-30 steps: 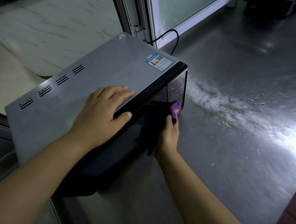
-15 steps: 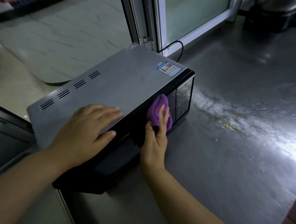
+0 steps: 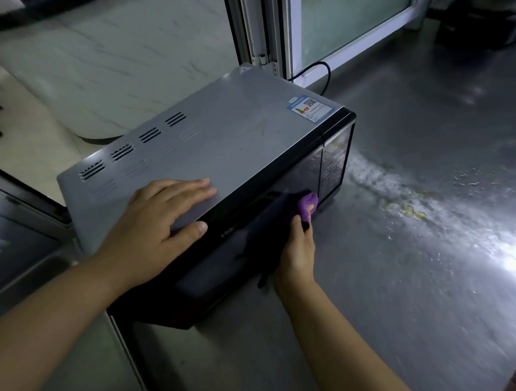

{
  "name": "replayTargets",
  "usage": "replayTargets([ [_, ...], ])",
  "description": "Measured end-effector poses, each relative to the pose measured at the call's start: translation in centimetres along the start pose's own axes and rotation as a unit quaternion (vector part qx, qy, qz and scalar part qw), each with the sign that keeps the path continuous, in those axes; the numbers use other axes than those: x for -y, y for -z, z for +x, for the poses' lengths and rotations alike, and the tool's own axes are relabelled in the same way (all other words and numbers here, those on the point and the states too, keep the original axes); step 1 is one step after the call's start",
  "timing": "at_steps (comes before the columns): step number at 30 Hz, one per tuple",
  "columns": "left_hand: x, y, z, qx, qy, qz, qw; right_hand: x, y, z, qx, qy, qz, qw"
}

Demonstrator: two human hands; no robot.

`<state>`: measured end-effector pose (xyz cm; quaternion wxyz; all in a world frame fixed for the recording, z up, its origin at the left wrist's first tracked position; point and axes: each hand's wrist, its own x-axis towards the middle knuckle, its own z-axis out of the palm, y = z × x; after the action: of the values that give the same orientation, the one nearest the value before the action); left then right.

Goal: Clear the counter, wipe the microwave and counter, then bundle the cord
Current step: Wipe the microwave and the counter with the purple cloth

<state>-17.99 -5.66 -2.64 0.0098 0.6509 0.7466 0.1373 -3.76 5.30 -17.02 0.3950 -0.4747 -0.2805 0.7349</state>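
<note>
Head view: microwave (image 3: pixel 217 155) sits on the steel table (image 3: pixel 422 245). My left hand (image 3: pixel 161 223) lies flat, fingers straight, on the microwave's top. My right hand (image 3: pixel 297 253) holds a purple cloth (image 3: pixel 308 205) against the microwave's dark door. Cord (image 3: pixel 323 74) loops behind the microwave.

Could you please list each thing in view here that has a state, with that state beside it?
Microwave: door closed, standing on the counter.
Cloth: bunched, pressed against the microwave door.
Right hand: grips the cloth.
Left hand: flat on the microwave top, steadying it.
Cord: loose behind the microwave, not bundled.
Counter: streaked with residue and crumbs.
Window: looks closed.
</note>
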Motion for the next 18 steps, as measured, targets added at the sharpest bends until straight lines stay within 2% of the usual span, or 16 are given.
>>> replayTargets([
  [5, 0.3, -0.1, -0.2, -0.005, 0.003, -0.004, 1.0, 1.7, -2.7, -6.7, 0.069, 0.103, -0.014, 0.992],
  [11, 0.9, -0.4, -0.1, -0.016, -0.011, -0.003, 1.0, 1.0, -3.7, -10.0, 0.155, 0.231, -0.014, 0.96],
  [15, 1.2, -0.7, -0.2, -0.018, -0.013, -0.006, 1.0, -1.2, -2.9, -7.7, 0.137, 0.243, -0.013, 0.96],
  [18, 1.3, -0.8, -0.2, -0.02, -0.011, -0.009, 1.0, -3.6, -1.0, -4.9, 0.083, 0.141, 0.003, 0.986],
])
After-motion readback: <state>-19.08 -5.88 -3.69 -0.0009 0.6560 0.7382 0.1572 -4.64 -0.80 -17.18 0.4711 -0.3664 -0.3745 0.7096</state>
